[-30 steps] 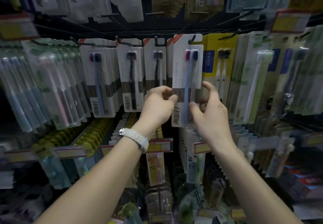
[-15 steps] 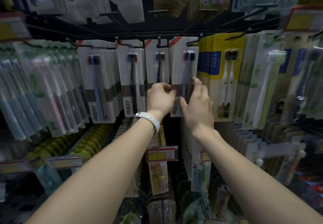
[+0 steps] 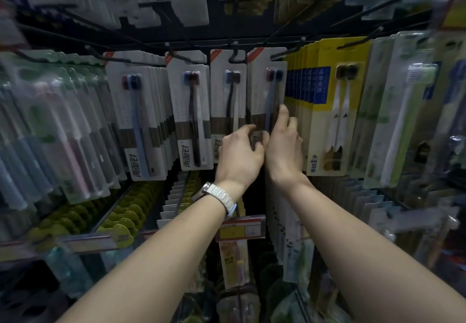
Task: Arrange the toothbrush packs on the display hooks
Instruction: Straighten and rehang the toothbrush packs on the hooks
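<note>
The scene is dimly lit, with deep shadow behind the black wire hooks [image 3: 234,54] and low on the rack. The white card toothbrush packs [image 3: 267,95] at centre are rendered fairly sharp. Wide-angle bending and heavy blur are seen at the edges, where the clear plastic blister packs [image 3: 50,131] are smeared.

The pack [image 3: 267,95] under my hands is matt white card with a clear, glossy plastic blister over the brushes, and it hangs from a thin black metal hook [image 3: 285,54]. The yellow packs [image 3: 325,111] beside it are printed card with the same shiny plastic front, and the green packs [image 3: 50,126] far left look all clear plastic, catching the light. My watch strap [image 3: 219,195] is smooth pale links with a dull sheen.
</note>
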Tool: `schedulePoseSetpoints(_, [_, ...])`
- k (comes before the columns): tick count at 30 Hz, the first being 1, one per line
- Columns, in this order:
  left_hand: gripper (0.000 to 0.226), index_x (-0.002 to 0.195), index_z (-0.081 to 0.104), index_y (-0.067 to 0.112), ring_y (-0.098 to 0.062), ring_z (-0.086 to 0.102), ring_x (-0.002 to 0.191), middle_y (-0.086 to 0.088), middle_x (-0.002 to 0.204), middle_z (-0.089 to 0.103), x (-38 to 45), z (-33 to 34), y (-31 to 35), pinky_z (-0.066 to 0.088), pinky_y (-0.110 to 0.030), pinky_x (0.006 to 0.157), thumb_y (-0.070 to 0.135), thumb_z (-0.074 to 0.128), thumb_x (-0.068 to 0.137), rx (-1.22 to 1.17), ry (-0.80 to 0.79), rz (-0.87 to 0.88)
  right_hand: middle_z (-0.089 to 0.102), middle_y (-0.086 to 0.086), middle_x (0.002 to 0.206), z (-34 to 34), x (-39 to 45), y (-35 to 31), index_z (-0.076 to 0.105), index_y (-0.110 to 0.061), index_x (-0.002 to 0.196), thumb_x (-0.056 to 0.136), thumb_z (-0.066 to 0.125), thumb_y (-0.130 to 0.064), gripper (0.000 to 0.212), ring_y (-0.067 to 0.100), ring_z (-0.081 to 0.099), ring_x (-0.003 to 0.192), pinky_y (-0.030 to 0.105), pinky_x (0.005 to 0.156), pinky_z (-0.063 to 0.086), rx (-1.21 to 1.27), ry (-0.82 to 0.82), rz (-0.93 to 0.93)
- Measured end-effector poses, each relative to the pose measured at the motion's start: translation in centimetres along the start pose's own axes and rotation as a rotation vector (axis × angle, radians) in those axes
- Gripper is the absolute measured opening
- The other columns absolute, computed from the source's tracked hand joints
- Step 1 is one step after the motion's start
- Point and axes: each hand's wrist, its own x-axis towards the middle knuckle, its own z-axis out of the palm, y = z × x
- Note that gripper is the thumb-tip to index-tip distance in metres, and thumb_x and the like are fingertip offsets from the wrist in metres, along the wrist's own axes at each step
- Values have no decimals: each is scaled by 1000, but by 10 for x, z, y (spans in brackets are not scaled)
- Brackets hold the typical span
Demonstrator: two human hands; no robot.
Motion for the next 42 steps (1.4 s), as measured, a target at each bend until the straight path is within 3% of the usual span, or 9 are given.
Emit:
schedulePoseSetpoints(7, [31,119,71,22,-15,71,99,1,106,76,-3,-11,6,55,-30,94,22,59,90,-34,-54,-21,42,18,142,-6,-1,-5,14,-16,158,101,53,-23,68,41,57,117,47,85,49,6,-34,34])
schedulePoseSetpoints(11, [23,109,73,22,-6,65,88,6,102,75,-5,-31,10,52,-21,85,19,59,91,-39,-45,-66,36,19,150,-19,-20,-15,7,-14,160,98,58,-22,80,40,56,120,48,92,48,24,-81,46])
schedulePoseSetpoints(15, [20,105,71,27,-12,66,96,9,102,73,-7,-56,6,53,-25,82,21,60,90,-32,-14,-131,38,12,147,-35,-45,-31,33,-18,150,95,57,-15,60,34,51,124,45,97,48,106,2,7])
schedulePoseSetpoints(19, [23,112,66,27,-17,61,110,1,115,66,-13,-83,-9,48,-26,86,24,61,90,-56,-25,-210,52,4,130,-44,-64,-56,53,-20,131,96,57,-19,36,16,55,108,32,92,48,318,-159,-4])
schedulePoseSetpoints(22, [40,132,58,26,-23,53,127,-4,136,57,-18,-95,-19,47,-38,104,29,61,92,-107,-75,-328,59,2,127,-43,-70,-74,55,-21,133,98,57,-22,36,19,57,117,26,88,43,477,-351,111])
schedulePoseSetpoints(25, [54,150,43,24,-26,46,138,-6,153,45,-22,-103,-24,40,-45,114,32,56,98,-217,-136,-424,56,3,139,-39,-71,-90,48,-21,146,101,53,-20,45,21,53,127,30,100,45,544,-463,175])
schedulePoseSetpoints(33, [69,161,14,29,-27,28,150,-7,166,25,-15,-108,-42,28,-43,120,37,49,103,-313,-173,-507,36,8,160,-8,-55,-103,27,-17,158,101,51,-27,63,26,37,145,39,115,34,440,-514,203])
schedulePoseSetpoints(38, [74,162,9,28,-30,33,148,-9,165,27,-7,-107,-51,31,-45,119,37,52,101,-299,-178,-512,34,11,161,4,-54,-104,29,-11,157,102,49,-25,61,28,32,148,40,119,30,425,-537,187])
schedulePoseSetpoints(42, [73,162,12,26,-29,33,148,-9,165,27,-9,-109,-52,31,-40,116,38,51,102,-310,-188,-511,41,10,156,6,-59,-107,36,-12,153,102,50,-26,56,28,37,145,38,114,34,447,-493,208])
